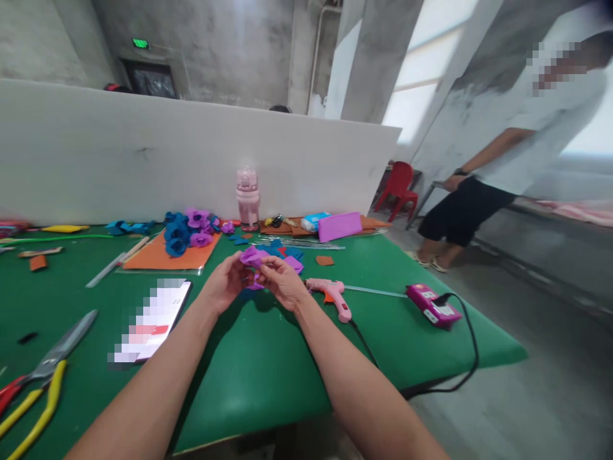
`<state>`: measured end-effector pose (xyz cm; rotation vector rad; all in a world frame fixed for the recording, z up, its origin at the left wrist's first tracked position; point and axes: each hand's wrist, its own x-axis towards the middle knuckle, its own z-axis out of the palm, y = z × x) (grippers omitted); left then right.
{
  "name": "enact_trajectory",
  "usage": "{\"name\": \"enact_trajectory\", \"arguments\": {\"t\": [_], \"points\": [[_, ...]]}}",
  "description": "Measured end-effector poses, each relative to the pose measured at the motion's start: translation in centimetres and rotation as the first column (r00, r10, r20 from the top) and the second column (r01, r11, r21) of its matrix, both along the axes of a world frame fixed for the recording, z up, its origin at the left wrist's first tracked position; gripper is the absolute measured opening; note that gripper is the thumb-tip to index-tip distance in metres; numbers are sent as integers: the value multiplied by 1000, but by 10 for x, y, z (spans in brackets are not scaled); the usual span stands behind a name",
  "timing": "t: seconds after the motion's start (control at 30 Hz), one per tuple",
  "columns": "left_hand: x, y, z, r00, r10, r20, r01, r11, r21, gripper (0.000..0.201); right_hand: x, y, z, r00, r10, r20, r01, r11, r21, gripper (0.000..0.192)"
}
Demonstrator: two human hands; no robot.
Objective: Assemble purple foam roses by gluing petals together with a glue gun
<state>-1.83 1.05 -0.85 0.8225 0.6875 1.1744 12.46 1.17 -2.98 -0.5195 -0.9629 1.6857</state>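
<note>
Between my two hands, above the green table, is a purple paper flower (252, 257). My left hand (228, 281) has its fingers curled around the flower's left side. On the other side, my right hand (283, 280) pinches the flower's edge between thumb and fingers. Purple and blue cut pieces (293, 262) lie just behind my right hand. To the right of that hand a pink glue gun (332, 295) rests on its side, with a clear glue stick (376, 291) reaching out behind it. Finished-looking blue and purple flowers (177, 235) sit on an orange sheet (160, 255).
Scissors (52, 370) with red and yellow handles and a phone (156, 322) lie at left. A pink bottle (248, 201) stands before a white partition (191, 153). At right is a magenta power box (433, 306) with a black cable. A person (507, 153) stands beyond the table.
</note>
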Motion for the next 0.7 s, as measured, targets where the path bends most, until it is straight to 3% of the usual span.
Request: {"name": "enact_trajectory", "arguments": {"t": [0.2,0.33,0.57,0.7], "points": [[1,1,4,995,72,-66,-81,986,-143,21,-4,5,-7,993,-62,105,67,997,-45,37],[1,2,3,988,107,-110,-126,974,-188,17,-7,7,-11,967,-157,200,147,987,62,35],[-3,4,0,988,132,-77,-145,968,-203,18,-9,10,-15,909,-252,333,173,953,248,23],[-4,6,-1,989,129,-67,-140,968,-206,15,-8,10,-17,814,-361,456,209,913,350,14]]}}
